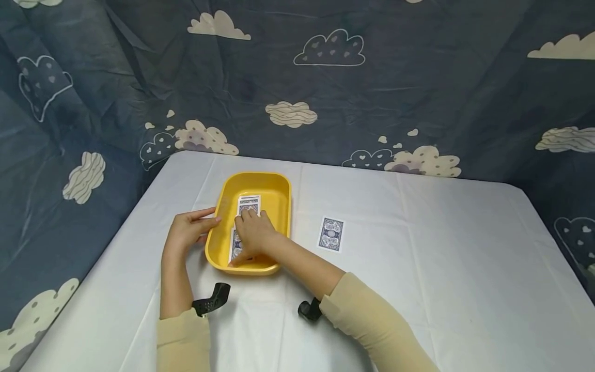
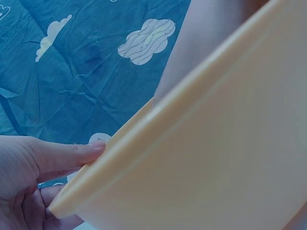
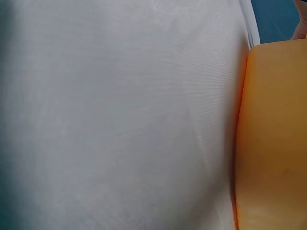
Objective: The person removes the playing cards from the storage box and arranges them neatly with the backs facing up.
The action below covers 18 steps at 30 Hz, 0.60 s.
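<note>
My left hand grips the left rim of a yellow tray on the white-covered table. In the left wrist view, its thumb lies against the tray's rim, with other fingers at the outside. Reaching into the tray, my right hand rests over blue-backed playing cards. Its fingertips are at an upper group of cards, and the thumb is spread away near the corner of a lower card. The hand covers part of both. Another blue-backed playing card lies on the table, right of the tray.
A white cloth covers the table, with creases running across it. Behind hangs a dark blue curtain with cloud prints. Black wrist cameras sit on both forearms, near the beige sleeves. The tray's wall fills the right wrist view's right side.
</note>
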### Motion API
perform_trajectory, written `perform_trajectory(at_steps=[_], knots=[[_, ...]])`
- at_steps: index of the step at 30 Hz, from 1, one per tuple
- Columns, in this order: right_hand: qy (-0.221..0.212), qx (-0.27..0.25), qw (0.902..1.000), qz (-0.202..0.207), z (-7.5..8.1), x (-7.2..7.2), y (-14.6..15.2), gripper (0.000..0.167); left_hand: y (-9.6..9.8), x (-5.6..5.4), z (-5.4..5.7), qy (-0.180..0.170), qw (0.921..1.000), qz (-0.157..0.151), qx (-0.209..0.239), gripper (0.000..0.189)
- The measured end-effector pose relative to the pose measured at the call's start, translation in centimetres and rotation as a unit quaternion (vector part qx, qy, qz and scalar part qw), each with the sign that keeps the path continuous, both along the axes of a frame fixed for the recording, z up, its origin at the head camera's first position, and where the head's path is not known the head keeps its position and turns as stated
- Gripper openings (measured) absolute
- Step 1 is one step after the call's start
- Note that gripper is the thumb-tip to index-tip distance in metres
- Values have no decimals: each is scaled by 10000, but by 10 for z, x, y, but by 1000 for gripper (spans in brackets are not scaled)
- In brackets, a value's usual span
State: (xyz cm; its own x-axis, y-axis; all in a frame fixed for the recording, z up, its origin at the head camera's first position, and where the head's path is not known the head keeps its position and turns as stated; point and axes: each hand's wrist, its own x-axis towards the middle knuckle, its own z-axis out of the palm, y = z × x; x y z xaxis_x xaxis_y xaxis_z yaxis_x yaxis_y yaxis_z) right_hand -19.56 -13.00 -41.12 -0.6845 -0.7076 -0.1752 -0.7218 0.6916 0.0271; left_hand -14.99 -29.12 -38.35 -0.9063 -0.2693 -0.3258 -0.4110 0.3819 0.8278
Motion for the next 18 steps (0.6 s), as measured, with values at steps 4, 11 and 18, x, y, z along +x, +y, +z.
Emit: perform_trajectory(at_steps=[4, 11, 18], knots=[[286, -272, 9991, 135, 1, 1, 0, 103, 0, -1, -2, -17, 10000, 33, 24, 53], [716, -361, 9967, 153, 15, 0, 5, 104, 0, -1, -3, 35, 9999, 46, 115, 51], [874, -947, 9916, -145, 46, -5, 31, 98, 1, -1, -2, 4, 9999, 70, 154, 52]])
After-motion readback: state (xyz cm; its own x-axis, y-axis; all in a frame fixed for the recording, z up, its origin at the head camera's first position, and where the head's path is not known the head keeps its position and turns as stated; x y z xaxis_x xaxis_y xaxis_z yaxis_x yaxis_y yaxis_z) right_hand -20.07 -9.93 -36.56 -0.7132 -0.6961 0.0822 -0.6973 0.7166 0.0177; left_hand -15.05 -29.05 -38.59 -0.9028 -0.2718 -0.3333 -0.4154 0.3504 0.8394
